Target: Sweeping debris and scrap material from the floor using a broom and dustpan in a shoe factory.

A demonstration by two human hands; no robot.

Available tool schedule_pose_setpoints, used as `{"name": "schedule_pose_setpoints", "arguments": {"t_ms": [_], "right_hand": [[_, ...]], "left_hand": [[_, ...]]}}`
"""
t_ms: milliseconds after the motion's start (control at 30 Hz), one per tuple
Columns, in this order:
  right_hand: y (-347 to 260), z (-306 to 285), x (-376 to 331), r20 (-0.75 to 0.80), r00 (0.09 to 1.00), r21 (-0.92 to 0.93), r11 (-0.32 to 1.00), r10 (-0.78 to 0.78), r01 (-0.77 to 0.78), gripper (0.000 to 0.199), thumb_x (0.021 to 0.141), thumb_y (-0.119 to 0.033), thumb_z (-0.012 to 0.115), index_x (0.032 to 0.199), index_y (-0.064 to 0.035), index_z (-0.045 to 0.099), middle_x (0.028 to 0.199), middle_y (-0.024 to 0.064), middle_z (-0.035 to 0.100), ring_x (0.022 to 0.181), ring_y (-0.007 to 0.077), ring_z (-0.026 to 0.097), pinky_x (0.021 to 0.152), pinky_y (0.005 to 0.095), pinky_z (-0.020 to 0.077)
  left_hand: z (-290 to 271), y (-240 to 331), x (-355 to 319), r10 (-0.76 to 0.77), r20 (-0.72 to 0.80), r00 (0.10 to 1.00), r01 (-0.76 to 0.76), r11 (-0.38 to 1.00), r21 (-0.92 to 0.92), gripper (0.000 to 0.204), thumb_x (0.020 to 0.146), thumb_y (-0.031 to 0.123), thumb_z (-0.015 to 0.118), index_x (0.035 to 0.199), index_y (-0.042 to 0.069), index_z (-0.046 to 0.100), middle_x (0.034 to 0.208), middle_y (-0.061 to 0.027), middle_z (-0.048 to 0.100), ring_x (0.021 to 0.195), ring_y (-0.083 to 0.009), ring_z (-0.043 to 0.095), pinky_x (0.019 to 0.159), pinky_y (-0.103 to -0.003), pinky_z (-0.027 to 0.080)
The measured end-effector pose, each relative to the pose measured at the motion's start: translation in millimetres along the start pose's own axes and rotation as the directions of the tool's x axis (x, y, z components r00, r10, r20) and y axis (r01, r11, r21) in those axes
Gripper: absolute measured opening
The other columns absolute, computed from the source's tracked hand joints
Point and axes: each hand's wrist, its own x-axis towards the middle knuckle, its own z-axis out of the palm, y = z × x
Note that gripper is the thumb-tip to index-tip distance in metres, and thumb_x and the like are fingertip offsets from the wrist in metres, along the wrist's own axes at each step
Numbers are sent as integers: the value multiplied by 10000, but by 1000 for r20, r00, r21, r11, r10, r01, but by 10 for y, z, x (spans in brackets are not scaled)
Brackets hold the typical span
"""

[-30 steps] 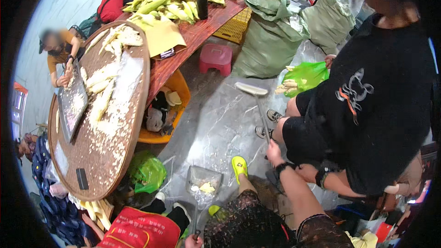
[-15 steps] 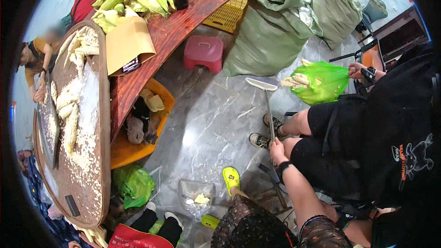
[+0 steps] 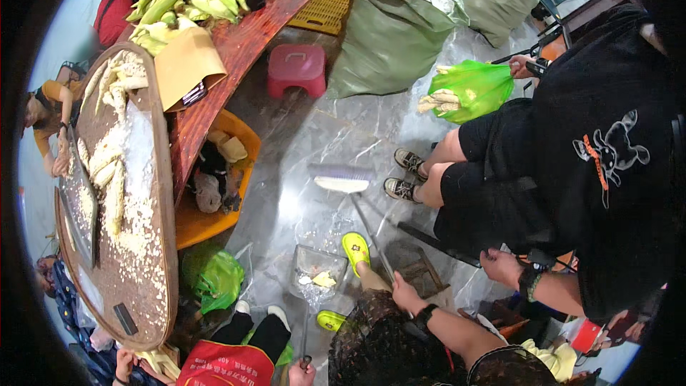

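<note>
My right hand (image 3: 406, 292) grips the long handle of a broom (image 3: 341, 179), whose pale bristle head rests on the shiny grey floor ahead of my yellow slippers (image 3: 355, 250). My left hand (image 3: 304, 372), at the lower edge, holds the upright handle of a clear dustpan (image 3: 318, 271). The pan sits on the floor beside my left foot with a few pale corn scraps in it. A black watch is on my right wrist.
A person in black (image 3: 572, 171) sits close on the right beside a green bag of corn cobs (image 3: 468, 89). On the left are a round table (image 3: 153, 293) strewn with corn bits, a red bench (image 3: 236, 43) with husked corn, an orange tub (image 3: 214, 221), a red stool (image 3: 296, 68) and green sacks (image 3: 389, 36).
The broom head has slid across the floor toward the dustpan. The view has tilted downward and nearer to the seated person in black.
</note>
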Motion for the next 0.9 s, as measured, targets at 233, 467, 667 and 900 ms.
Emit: {"name": "schedule_pose_setpoints", "arguments": {"t_ms": [233,467,667,900], "right_hand": [[76,-367,-716,59,998,176,984,-10,0,369,862,-238,371,1202,-100,401,1105,179,493,1000,303,487,821,346,385],[-683,-423,1164,-265,878,-204,913,-399,353,259,812,-175,380,999,-26,481,923,231,544,891,367,510,750,436,412],[-406,1071,319,-215,972,62,991,-100,116,361,847,-236,341,1163,-68,386,921,229,550,874,371,524,739,434,418],[682,2008,-1462,-128,973,-253,955,-191,154,394,846,-220,347,1228,-127,328,766,224,557,731,371,540,640,444,424]], "left_hand": [[-33,-594,-12,-304,429,851,429,-70,-901,87,779,15,391,834,-8,453,564,-56,408,454,-129,395,407,-201,299],[26,-876,-269,-415,468,780,483,-74,-872,120,834,123,375,756,37,403,552,-56,399,426,-137,368,349,-219,284],[-1,-1377,-415,-387,464,797,517,39,-855,154,824,140,346,746,40,433,532,-44,399,413,-132,370,359,-211,306],[191,-1909,-549,-265,499,825,500,-69,-863,155,816,117,340,713,28,415,579,-64,426,463,-125,378,372,-213,312]]}}
